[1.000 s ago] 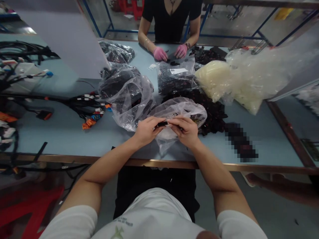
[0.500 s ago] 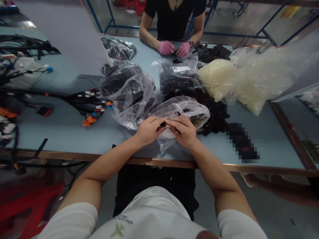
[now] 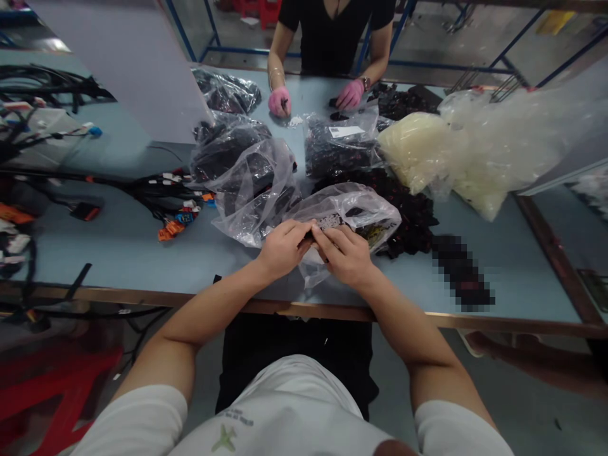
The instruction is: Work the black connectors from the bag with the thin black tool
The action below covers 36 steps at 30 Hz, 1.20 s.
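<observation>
My left hand [image 3: 284,249] is closed, its thumb and fingers pinched round a small black part [image 3: 308,237] that is mostly hidden. My right hand [image 3: 348,254] meets it fingertip to fingertip, also closed; what its fingers pinch, if anything, is covered. Both hands are over the front of an open clear plastic bag [image 3: 375,201]. Inside that bag lie small whitish pieces [image 3: 330,221] just beyond my fingertips. Behind and to the right of the bag spreads a heap of black parts [image 3: 418,218].
Bags of black parts [image 3: 232,149] stand at the left, and a labelled bag [image 3: 339,149] is farther back. Pale yellow bags [image 3: 418,149] lie at the right. Wire harnesses [image 3: 142,190] cover the left side. Across the table, a co-worker's pink-gloved hands [image 3: 350,95] handle black pieces.
My right fingers have shifted slightly left over the black part, covering more of it. The co-worker's gloved hands have moved apart, one toward the left with a black piece.
</observation>
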Tool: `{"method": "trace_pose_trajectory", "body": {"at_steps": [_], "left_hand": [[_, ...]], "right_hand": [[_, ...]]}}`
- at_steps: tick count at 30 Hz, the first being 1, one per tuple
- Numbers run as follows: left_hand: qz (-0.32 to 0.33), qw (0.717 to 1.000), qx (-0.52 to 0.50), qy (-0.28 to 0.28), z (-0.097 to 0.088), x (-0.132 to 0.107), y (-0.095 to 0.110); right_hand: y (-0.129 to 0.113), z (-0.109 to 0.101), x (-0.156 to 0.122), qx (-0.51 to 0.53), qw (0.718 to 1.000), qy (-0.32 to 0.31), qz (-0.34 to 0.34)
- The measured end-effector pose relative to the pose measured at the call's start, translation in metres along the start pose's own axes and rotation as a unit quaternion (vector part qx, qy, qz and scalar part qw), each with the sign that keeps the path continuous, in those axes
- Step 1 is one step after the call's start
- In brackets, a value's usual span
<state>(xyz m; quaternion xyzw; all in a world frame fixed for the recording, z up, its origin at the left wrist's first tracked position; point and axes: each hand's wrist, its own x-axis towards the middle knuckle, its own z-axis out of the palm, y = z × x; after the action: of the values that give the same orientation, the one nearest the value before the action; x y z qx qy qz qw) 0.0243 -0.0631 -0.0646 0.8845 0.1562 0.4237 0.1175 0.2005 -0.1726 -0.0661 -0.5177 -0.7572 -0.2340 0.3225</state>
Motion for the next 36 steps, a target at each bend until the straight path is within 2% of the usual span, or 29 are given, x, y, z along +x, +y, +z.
{"method": "trace_pose_trajectory", "body": {"at_steps": [2, 4, 8, 11, 12, 14, 18, 20, 25, 27, 32, 34, 36], "left_hand": [[0.001, 1.000, 0.010, 0.010, -0.001, 0.001, 0.000], [0.013, 1.000, 0.010, 0.026, -0.001, 0.002, -0.001], [0.006, 0.999, 0.000, 0.040, -0.003, 0.003, -0.004], [-0.008, 1.000, -0.001, 0.015, -0.003, 0.001, -0.004], [-0.011, 1.000, -0.003, 0.008, -0.003, 0.001, -0.004], [-0.014, 1.000, -0.002, 0.006, -0.002, 0.000, -0.004], [-0.006, 0.999, 0.034, 0.028, 0.002, -0.002, -0.006], [0.013, 0.999, 0.033, 0.032, 0.003, -0.001, -0.007], [0.031, 0.999, 0.006, 0.027, 0.002, 0.000, -0.007], [0.028, 0.999, 0.001, 0.027, 0.002, 0.000, -0.007], [-0.027, 1.000, 0.007, 0.001, 0.001, -0.004, -0.007], [-0.060, 0.998, -0.003, -0.019, 0.000, -0.005, -0.008], [-0.084, 0.996, -0.011, -0.038, -0.001, -0.006, -0.008]], "right_hand": [[-0.004, 0.001, 0.000, -0.010, 1.000, -0.012, -0.010], [-0.006, 0.002, 0.000, 0.013, 1.000, -0.024, 0.011], [0.001, 0.000, -0.004, 0.101, 0.988, -0.016, 0.112], [0.012, -0.003, -0.008, 0.084, 0.982, -0.017, 0.168], [0.016, -0.004, -0.009, 0.067, 0.980, -0.039, 0.184], [0.020, -0.005, -0.007, 0.032, 0.966, -0.128, 0.222], [0.021, -0.009, 0.006, -0.039, 0.895, -0.335, 0.291], [0.020, -0.011, 0.013, -0.051, 0.873, -0.388, 0.291], [0.016, -0.012, 0.024, -0.050, 0.831, -0.466, 0.298], [0.014, -0.011, 0.026, -0.053, 0.824, -0.482, 0.294], [0.013, -0.012, 0.025, -0.048, 0.835, -0.466, 0.289], [0.016, -0.012, 0.022, -0.037, 0.838, -0.447, 0.311], [0.019, -0.011, 0.016, -0.019, 0.854, -0.406, 0.324]]}}
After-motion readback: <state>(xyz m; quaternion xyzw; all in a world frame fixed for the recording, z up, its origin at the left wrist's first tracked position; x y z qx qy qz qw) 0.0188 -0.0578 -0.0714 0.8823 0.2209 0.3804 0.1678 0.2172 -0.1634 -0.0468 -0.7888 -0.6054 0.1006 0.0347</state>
